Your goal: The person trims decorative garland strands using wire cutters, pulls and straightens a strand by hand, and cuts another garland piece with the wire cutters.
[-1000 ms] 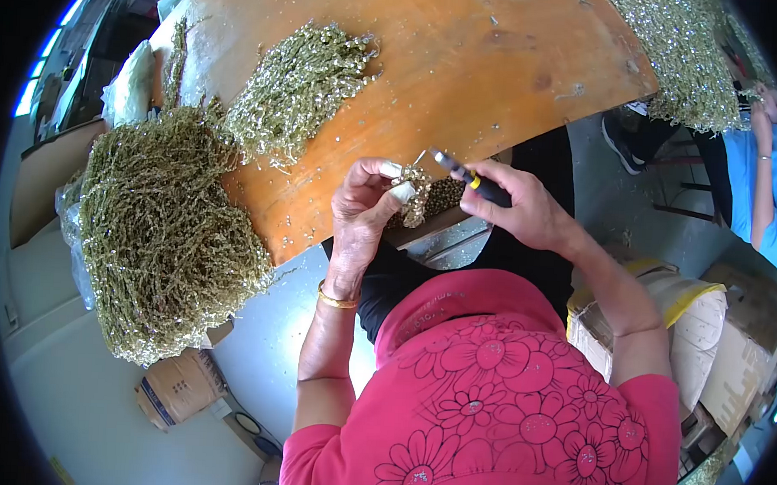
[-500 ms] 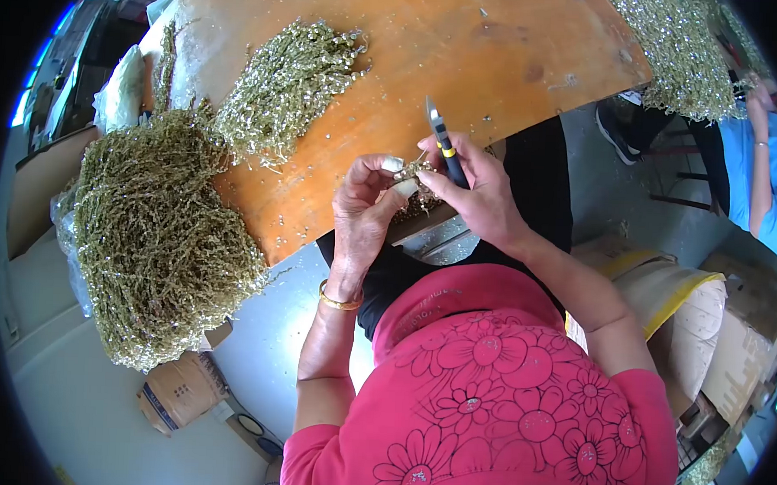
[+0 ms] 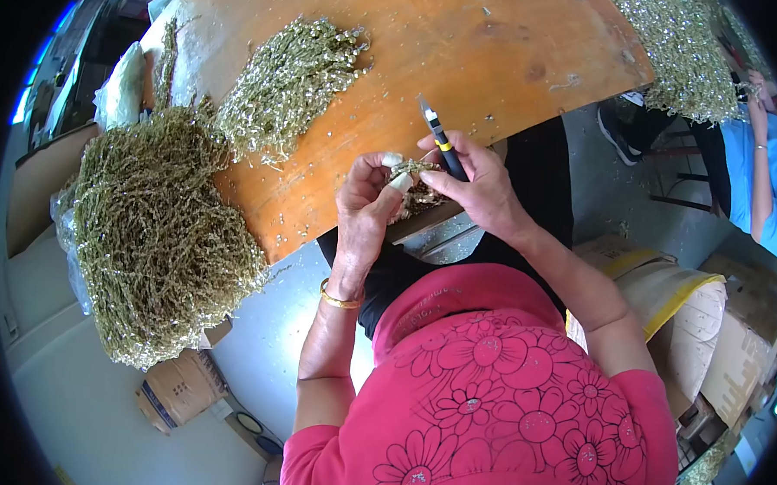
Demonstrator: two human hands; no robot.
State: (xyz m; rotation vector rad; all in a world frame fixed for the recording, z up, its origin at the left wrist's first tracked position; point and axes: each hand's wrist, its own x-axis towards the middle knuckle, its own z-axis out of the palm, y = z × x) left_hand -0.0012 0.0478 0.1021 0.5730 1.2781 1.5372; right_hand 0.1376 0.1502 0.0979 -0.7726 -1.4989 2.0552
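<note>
My left hand [image 3: 366, 202] pinches a short piece of gold glittery strand [image 3: 418, 167] between a thumb and finger that both have white coverings on the tips. Held in my right hand [image 3: 482, 182] is a craft knife [image 3: 442, 139] with a dark handle, a yellow band and a pointed blade tilted up and away from me. The thumb of this hand meets the other end of the strand. Below the fingers lies a clump of gold-brown bits [image 3: 421, 201] in a drawer or tray [image 3: 432, 231] at the table edge, partly hidden by my hands.
On the wooden table [image 3: 449, 54] lies a gold strand bundle [image 3: 291, 82]; a larger one [image 3: 163, 241] hangs over the left edge. More strands [image 3: 674, 51] lie at the far right beside a person in blue [image 3: 768, 177]. Cardboard boxes [image 3: 680, 316] stand at my right.
The craft knife has tipped slightly to the left, and my right hand has shifted a little. My left hand keeps its pinch on the strand.
</note>
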